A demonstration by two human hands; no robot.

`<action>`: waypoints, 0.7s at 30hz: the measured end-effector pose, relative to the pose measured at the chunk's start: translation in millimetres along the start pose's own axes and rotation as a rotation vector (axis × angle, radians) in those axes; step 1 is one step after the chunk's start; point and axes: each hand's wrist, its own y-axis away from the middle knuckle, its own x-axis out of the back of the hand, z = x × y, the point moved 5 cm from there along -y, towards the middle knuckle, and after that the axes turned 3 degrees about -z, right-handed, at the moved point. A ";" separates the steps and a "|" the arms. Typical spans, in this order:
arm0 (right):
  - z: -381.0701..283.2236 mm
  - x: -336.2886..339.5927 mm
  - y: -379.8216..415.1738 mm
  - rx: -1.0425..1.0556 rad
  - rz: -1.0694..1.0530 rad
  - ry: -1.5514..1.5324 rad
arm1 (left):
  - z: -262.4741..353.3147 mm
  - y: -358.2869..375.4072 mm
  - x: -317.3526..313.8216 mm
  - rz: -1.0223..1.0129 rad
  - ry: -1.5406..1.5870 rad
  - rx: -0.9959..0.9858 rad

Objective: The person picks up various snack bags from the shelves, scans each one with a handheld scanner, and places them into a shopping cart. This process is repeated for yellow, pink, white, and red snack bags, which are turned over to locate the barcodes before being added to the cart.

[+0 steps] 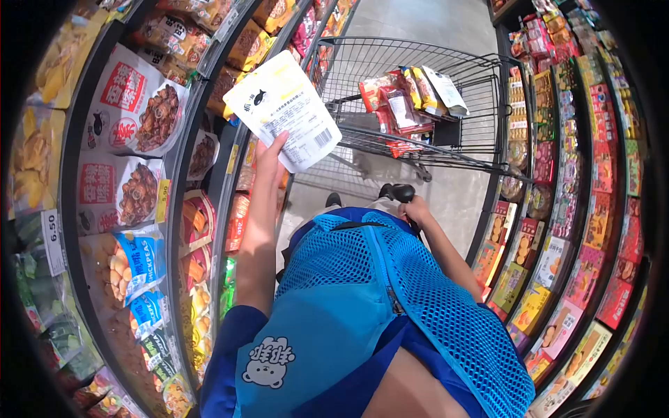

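Observation:
A white and yellow food packet, printed with a fish logo and a barcode (286, 111), is held up by its lower edge in my left hand (272, 150). Its printed side faces the camera. My right hand (414, 210) is closed near my waist, beside a black rounded object (401, 193) that looks like a handle end; what lies inside the fingers is partly hidden. Ahead stands a black wire shopping cart (348, 52). Inside it lie several packets, among them a red one (403, 111), a yellow one (428, 90) and a white one (447, 90).
On the left, shelves hold bagged snacks, including blue chickpea bags (143, 261), with a price tag (52, 240) on one edge. Right of the cart, more shelves carry boxed goods (550, 261). Grey floor (446, 195) shows below and beyond the cart.

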 end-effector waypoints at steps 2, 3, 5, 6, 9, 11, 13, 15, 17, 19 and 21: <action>-40.6 -19.8 13.7 0.080 0.000 -0.021 | 2.8 -10.3 -0.1 -0.047 -0.016 0.008; -60.7 -27.4 20.9 0.119 0.002 -0.031 | 5.6 -15.0 -1.3 -0.061 -0.019 0.009; -95.9 -39.2 28.8 0.215 -0.061 -0.094 | 8.8 -23.8 -4.6 -0.089 -0.022 0.013; -113.9 -43.1 35.3 0.265 -0.090 -0.124 | 13.2 -26.9 -10.1 -0.102 -0.052 -0.015; -185.2 -43.3 86.2 0.380 -0.112 -0.216 | 24.5 -35.1 -28.6 -0.170 -0.056 -0.050; -218.3 -40.4 108.2 0.458 -0.101 -0.238 | 28.6 -38.9 -39.1 -0.173 -0.045 -0.035; -240.2 -35.1 129.9 0.518 -0.092 -0.236 | 30.9 -40.8 -46.1 -0.174 -0.050 -0.021; -253.2 -29.5 146.0 0.559 -0.085 -0.211 | 32.1 -42.6 -50.4 -0.176 -0.071 -0.006; -253.8 -25.1 152.0 0.584 -0.099 -0.199 | 31.5 -43.7 -53.1 -0.177 -0.068 -0.014; -254.8 -21.2 167.4 0.589 -0.083 -0.208 | 32.2 -43.4 -55.0 -0.177 -0.078 -0.022; -250.3 -18.4 176.2 0.574 -0.091 -0.248 | 33.5 -41.4 -57.0 -0.177 -0.100 -0.028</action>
